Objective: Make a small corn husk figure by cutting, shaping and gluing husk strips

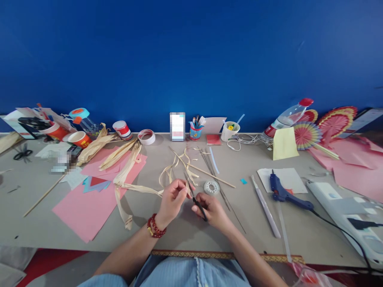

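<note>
At a grey counter, a person in a light blue top worked with two bare hands over the near edge. The left hand, a red beaded bracelet around its wrist, had thumb and fingertips pressed together on a small pale husk piece, held up just above the surface. The right hand had its fingers curled around the black handles of a pair of scissors, the blades pointing away from the body and meeting the piece at the left fingertips. From where I stood, I could not tell how far the blades were parted.

Beyond the hands lay loose husk strips, a slender wooden stick and several thin wires; a roll of clear tape sat just past the right hand. To the left, a long husk lay partly across pink paper. To the right, a blue glue gun rested partly on a white sheet.
</note>
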A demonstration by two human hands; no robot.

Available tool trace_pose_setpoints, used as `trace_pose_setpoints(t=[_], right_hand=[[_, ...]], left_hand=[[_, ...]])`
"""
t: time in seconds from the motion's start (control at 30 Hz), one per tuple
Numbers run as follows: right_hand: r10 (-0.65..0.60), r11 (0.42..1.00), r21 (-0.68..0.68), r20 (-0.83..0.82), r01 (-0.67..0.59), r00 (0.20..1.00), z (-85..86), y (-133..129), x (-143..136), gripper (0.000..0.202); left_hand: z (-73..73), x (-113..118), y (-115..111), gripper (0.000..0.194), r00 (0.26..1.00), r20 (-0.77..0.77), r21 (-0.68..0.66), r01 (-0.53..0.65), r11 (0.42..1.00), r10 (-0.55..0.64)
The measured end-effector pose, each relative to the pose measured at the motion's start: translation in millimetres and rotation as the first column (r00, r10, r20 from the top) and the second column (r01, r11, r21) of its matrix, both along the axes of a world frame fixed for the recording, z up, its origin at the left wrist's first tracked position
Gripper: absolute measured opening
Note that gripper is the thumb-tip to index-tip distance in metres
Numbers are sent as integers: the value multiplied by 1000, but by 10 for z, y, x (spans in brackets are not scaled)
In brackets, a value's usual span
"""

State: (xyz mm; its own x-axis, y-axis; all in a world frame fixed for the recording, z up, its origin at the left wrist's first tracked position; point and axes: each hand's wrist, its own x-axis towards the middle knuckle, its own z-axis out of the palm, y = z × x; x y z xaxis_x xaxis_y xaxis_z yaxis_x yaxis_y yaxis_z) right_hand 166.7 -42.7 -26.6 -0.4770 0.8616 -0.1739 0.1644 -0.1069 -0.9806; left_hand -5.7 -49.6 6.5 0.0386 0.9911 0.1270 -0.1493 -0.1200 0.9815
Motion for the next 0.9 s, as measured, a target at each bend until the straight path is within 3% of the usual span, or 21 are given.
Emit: trace_pose_setpoints(t=[0.9], right_hand=[[51, 999, -17, 6, -51, 999, 26, 32, 116, 54]], left_hand=[[56, -37, 10, 19, 992, 101, -80, 87, 993, -79]])
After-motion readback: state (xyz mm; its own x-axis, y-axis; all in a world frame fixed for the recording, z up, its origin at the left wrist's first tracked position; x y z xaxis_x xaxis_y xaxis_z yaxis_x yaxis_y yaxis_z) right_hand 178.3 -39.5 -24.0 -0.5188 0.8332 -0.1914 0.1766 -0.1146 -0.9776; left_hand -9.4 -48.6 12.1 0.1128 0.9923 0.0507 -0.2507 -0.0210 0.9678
